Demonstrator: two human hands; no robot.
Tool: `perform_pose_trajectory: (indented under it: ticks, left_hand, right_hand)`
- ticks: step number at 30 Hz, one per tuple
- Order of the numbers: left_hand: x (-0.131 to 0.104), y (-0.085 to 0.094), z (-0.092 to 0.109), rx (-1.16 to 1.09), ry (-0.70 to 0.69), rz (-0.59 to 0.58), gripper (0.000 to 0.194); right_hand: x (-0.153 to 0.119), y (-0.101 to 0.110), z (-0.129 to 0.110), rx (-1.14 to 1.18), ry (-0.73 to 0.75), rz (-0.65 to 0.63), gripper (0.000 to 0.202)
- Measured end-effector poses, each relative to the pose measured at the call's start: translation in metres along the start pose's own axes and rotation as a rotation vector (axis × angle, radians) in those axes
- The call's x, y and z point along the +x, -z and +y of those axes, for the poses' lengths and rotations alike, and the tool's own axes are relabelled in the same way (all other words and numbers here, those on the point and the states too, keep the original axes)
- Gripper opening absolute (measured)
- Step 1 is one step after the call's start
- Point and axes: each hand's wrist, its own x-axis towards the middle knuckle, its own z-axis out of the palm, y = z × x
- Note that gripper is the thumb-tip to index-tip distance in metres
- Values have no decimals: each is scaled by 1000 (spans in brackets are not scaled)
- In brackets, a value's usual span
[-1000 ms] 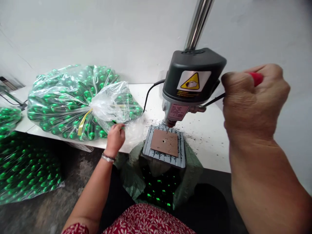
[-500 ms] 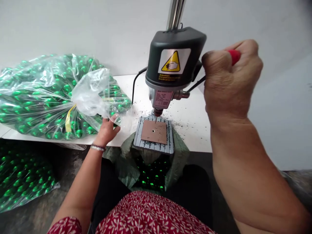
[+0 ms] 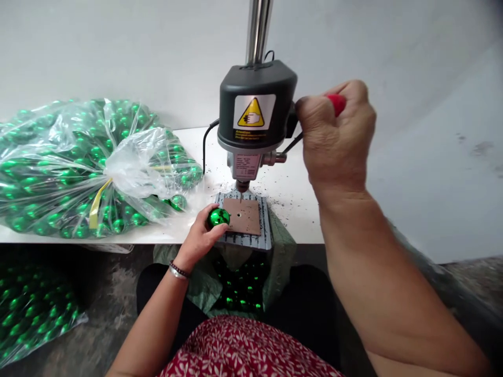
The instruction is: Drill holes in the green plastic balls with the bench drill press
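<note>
A shiny green ball (image 3: 218,217) is gripped between the thumb and fingers of my left hand (image 3: 202,235), over the left edge of a brown board (image 3: 249,222) with a small hole. That board lies on the grooved metal base (image 3: 266,238) of a bench drill press (image 3: 257,104). Its thin bit (image 3: 241,197) points down just behind the hole, apart from the ball. Raised at the right, my right hand (image 3: 338,136) is closed round the drill press lever, whose red knob (image 3: 337,103) shows between the fingers.
A tied clear bag (image 3: 78,173) full of green balls fills the table's left side. Another bag (image 3: 35,309) lies below it. Under the drill base, an open green sack (image 3: 281,256) holds more balls. Dark shavings litter the white table (image 3: 302,209).
My left hand has moved from the clear bag's edge rightward to the board, now with a green ball in it. My right hand stays on the lever. The view has shifted slightly.
</note>
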Motion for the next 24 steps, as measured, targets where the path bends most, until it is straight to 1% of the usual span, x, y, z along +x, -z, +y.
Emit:
perform_pose_trajectory:
  ticks: [3,5,8,11,15,20,22,24]
  left_hand:
    - [17,-9,-6,122,-56,7,63]
    - [26,-14,-8,180,-47,8,59]
    - [37,-20,-7,210,-41,0,51]
    - [44,-24,-3,235,-72,-42,46]
    - [49,-26,2,315,-112,-127,45]
    - [62,-26,2,444,-193,-190,57]
    - [67,-26,1,437,-222,-238,59]
    - [71,-26,-2,392,-215,-268,60]
  right_hand:
    - [1,0,0,3,-1,2,26]
    - [1,0,1,12,0,5,28]
    - [1,1,1,23,-6,0,29]
    - [1,2,0,53,0,-16,29]
    - [1,2,-2,55,-5,-27,31]
    - [1,1,-1,80,0,-27,31]
    - [0,1,0,86,3,-24,31]
    - [1,1,0,95,4,-26,31]
